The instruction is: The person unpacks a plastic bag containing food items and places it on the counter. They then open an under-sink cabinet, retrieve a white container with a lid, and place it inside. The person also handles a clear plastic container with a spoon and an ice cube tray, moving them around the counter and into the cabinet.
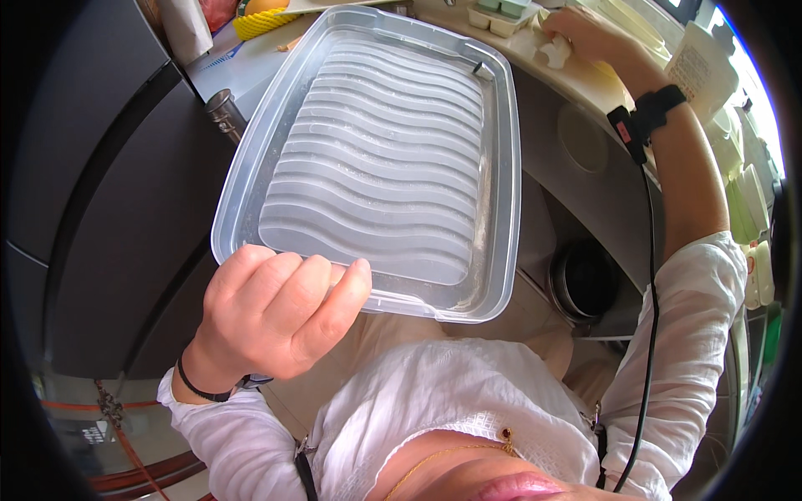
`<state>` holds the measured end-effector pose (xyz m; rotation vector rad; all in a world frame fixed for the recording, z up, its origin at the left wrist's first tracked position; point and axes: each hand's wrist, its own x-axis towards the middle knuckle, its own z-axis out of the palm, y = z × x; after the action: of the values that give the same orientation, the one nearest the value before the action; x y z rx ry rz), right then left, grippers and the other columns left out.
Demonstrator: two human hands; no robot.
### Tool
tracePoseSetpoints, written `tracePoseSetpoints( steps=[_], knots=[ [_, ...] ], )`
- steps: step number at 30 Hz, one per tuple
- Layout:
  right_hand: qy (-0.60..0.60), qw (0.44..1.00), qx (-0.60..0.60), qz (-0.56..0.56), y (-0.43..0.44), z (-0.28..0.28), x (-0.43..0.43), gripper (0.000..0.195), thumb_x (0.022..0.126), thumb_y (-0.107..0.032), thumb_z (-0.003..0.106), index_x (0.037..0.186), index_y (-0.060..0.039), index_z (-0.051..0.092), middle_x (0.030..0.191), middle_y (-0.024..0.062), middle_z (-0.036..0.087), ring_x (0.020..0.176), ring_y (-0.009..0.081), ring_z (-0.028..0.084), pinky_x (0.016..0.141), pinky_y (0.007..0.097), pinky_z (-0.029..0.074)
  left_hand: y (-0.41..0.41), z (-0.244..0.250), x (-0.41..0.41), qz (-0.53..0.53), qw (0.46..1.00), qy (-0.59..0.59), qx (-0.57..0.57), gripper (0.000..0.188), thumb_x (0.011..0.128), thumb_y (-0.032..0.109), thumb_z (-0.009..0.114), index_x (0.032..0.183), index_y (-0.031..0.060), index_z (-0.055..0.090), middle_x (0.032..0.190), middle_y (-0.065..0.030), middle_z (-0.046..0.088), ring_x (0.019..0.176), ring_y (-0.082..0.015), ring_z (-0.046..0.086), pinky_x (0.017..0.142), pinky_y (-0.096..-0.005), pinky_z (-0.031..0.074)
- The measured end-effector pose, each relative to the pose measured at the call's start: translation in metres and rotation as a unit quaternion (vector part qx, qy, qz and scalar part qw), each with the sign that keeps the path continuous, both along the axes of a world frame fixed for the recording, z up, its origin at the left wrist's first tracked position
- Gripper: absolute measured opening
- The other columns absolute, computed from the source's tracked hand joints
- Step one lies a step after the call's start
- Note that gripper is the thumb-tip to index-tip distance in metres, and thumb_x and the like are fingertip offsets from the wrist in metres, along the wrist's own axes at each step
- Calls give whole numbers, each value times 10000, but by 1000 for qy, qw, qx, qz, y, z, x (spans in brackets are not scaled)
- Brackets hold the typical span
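My left hand (pixel 282 307) grips the near rim of a clear plastic lid (pixel 376 163) with wavy ridges, holding it in front of me. White crumbs or residue lie in the lid's rim channel, and a small dark bit is near its far right corner. My right hand (pixel 579 31) is stretched to the far right over the counter, closed on a crumpled white cloth or tissue (pixel 555 52). Beside it is a pale tray with compartments (pixel 501 19).
A metal canister (pixel 225 113) stands left of the lid, near yellow foam netting (pixel 263 24) round a fruit. Dark cabinet or appliance doors (pixel 138 188) are at left. A black pot (pixel 583 278) sits low at right. Pale containers (pixel 705 69) line the window side. A black cable (pixel 651 300) hangs from my right wrist.
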<state>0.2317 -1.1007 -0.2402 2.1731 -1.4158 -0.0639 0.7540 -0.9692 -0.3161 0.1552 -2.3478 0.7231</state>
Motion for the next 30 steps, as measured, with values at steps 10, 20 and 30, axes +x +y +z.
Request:
tracePoseSetpoints(
  steps=[10, 20, 30],
  knots=[
    [-139, 989, -15, -41, -25, -10, 5, 166, 882, -149, 562, 991, -57, 646, 966, 128, 666, 917, 291, 646, 751, 410, 499, 11, 4, -21, -8, 999, -34, 24, 304, 720, 30, 697, 1015, 100, 683, 759, 24, 530, 687, -121, 493, 555, -253, 400],
    [-107, 982, 13, 152, 66, -18, 125, 112, 721, -69, 725, 802, -49, 651, 829, 89, 572, 931, 298, 590, 768, 395, 468, 11, 3, -25, -10, 999, -42, 3, 292, 731, 25, 685, 1012, 102, 679, 747, 27, 520, 668, -118, 487, 553, -252, 392],
    [-97, 993, -4, 66, 96, -43, 127, 129, 776, -113, 715, 788, -65, 596, 831, 60, 594, 865, 275, 608, 693, 392, 488, 13, 0, -30, -54, 998, -28, 15, 267, 741, 47, 676, 1003, 97, 676, 737, 35, 528, 643, -110, 491, 545, -241, 381]
  ],
)
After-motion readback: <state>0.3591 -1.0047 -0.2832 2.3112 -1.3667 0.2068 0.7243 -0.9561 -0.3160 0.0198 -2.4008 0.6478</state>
